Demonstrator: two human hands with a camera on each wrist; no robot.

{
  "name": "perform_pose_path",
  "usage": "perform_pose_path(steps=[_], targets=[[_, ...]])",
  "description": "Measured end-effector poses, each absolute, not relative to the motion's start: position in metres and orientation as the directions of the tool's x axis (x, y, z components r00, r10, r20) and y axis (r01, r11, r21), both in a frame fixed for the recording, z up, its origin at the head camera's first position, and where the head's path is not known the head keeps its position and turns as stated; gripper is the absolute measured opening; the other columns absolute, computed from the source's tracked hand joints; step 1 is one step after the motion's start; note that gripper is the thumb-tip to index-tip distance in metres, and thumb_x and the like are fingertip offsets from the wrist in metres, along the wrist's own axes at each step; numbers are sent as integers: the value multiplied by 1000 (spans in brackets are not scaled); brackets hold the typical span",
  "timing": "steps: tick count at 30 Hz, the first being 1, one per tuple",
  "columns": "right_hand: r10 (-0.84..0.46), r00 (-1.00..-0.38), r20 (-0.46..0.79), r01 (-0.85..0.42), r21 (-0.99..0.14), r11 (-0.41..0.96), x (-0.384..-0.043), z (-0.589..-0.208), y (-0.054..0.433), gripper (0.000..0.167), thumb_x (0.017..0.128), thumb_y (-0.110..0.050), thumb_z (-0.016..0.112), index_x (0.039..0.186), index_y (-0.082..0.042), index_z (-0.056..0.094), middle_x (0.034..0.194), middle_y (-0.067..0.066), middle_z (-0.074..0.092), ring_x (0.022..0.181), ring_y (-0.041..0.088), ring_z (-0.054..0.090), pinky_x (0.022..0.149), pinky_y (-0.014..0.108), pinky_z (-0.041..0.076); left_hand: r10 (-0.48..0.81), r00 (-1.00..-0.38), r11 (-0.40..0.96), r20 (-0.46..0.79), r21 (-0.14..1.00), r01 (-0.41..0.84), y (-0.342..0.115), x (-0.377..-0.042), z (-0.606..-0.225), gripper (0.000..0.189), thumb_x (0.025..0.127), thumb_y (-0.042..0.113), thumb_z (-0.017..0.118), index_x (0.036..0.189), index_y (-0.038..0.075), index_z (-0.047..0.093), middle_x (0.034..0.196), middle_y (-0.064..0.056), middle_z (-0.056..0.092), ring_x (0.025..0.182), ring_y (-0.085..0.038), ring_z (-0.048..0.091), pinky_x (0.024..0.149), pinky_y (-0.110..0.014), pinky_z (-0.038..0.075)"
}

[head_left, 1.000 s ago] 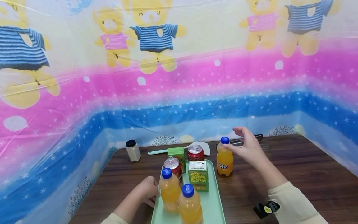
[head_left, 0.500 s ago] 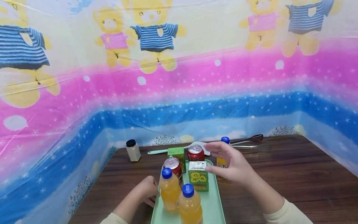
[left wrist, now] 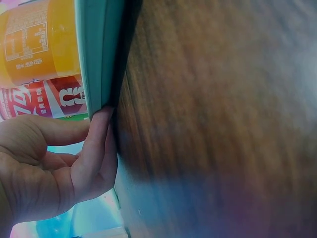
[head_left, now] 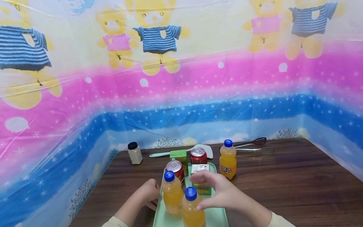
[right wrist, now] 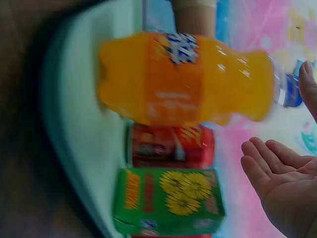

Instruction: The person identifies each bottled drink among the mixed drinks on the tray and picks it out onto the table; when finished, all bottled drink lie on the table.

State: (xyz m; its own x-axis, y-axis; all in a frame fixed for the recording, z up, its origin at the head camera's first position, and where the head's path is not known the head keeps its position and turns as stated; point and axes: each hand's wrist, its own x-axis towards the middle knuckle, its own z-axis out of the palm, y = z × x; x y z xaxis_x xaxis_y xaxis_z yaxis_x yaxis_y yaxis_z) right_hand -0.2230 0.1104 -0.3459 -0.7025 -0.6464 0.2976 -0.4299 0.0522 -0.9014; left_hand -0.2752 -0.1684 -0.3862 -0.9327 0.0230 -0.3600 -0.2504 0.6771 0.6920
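My left hand (head_left: 149, 193) grips the left edge of the pale green tray (head_left: 216, 216); in the left wrist view its fingertips pinch the rim. Over the tray, my right hand (head_left: 225, 192) holds nothing, its thumb and fingers spread beside the blue cap of the nearest orange soda bottle (head_left: 193, 212). Another orange soda bottle (head_left: 172, 197) stands just left of that one. Behind them are a red soda can (head_left: 177, 169) and a green drink carton with yellow flowers (right wrist: 168, 201), partly covered by my right hand in the head view.
A second green carton (head_left: 179, 154) and red can (head_left: 198, 157) stand at the tray's far end. Right of the tray stands a third orange soda bottle (head_left: 227, 162). Farther back lie a spatula (head_left: 160, 154) and two whisks (head_left: 256, 141). A black-lidded jar (head_left: 135, 154) stands left.
My right hand has moved away from the bottle standing right of the tray, leftward and nearer, to the front bottle's cap. The left hand stays at the tray edge.
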Motion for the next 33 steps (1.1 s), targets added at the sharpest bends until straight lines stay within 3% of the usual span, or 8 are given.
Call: perform_pose_path(steps=[9,19,33], targets=[[-699,-688,195,-301,-953,30,-221,-366,102,60,78,-28,77,127,-6,50,120,4,59,112,23,55,96,28,46,23,-934,674,-356,696,-249,-168,-274,-386,11,82,-11,57,84,-4,50,77,-15,57,65,-24,62,53,-39,58],[-723,-660,207,-325,-945,26,-217,-371,101,59,77,-25,78,126,-7,51,119,3,59,111,21,55,97,27,45,17,-939,677,-342,696,-241,-168,-273,-385,11,82,-12,56,83,-3,49,76,-15,57,64,-24,62,53,-39,58],[-698,-690,192,-298,-954,33,-214,-369,99,51,79,-17,77,123,-8,53,118,4,60,111,21,56,96,24,45,27,-937,673,-349,700,-241,-170,-276,-388,10,82,-11,56,86,-4,49,78,-15,56,65,-25,61,53,-38,58]])
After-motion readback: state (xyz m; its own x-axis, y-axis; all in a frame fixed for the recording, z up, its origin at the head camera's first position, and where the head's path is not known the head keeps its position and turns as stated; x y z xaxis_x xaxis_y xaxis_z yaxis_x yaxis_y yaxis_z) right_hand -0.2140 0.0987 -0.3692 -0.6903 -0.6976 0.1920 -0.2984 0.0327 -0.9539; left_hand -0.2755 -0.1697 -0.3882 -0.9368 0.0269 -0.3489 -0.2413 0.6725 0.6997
